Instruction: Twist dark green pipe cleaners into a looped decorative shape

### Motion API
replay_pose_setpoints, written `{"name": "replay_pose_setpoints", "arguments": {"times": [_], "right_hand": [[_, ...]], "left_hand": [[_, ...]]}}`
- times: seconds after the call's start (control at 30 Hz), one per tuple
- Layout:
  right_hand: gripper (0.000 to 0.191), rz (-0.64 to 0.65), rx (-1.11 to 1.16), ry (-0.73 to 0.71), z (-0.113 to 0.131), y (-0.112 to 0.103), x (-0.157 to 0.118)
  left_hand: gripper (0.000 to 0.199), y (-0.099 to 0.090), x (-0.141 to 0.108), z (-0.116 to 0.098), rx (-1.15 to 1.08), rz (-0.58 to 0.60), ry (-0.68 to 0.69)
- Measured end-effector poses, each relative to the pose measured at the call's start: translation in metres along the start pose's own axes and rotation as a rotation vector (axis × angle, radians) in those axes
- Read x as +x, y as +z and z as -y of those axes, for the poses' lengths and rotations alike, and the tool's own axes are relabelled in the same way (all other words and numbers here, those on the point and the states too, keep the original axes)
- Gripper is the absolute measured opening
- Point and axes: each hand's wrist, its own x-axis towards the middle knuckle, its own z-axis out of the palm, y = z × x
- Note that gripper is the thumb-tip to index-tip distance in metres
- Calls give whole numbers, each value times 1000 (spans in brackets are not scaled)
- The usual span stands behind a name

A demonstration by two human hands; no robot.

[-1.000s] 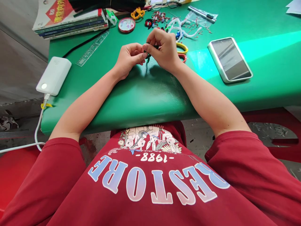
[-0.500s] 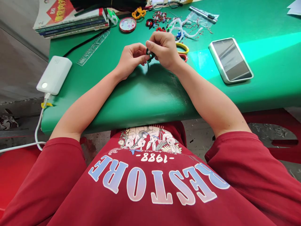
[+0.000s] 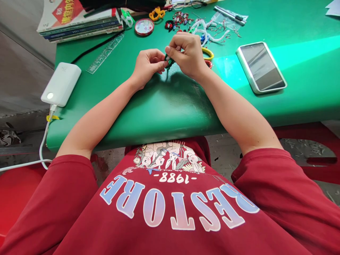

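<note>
A small dark green piece [image 3: 169, 62] is held between my two hands above the green table [image 3: 164, 117]. My left hand [image 3: 150, 66] pinches its left side between thumb and fingers. My right hand [image 3: 186, 53] is closed at its upper right, with thumb and forefinger pressed together; my fingers cover part of the piece. Just right of my right hand, the yellow and red handles of scissors [image 3: 208, 54] show. White fuzzy stems [image 3: 212, 37] lie beyond that hand, near small red pieces [image 3: 181, 18].
A phone [image 3: 261, 67] lies at the right, a white power bank [image 3: 61, 84] with a cable at the left. Farther back are stacked books [image 3: 82, 30], a clear ruler [image 3: 105, 55], a round red-rimmed tin [image 3: 144, 27], an orange shape [image 3: 157, 14] and pens [image 3: 230, 16].
My right hand has shifted slightly up and its fingers have bent differently. A little more of the green piece shows between my hands. My left hand has hardly moved.
</note>
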Motion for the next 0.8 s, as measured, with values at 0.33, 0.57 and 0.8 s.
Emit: {"name": "replay_pose_setpoints", "arguments": {"times": [0.33,0.57,0.8], "right_hand": [[61,45,146,84,2,-1,-3],[65,24,78,137,9,-2,-2],[66,50,55,135,6,1,-3]], "left_hand": [[81,-1,-2,-8,-56,-47,-62],[86,0,-2,-13,-65,-76,-87],[91,3,-6,-25,-76,-98,-114]]}}
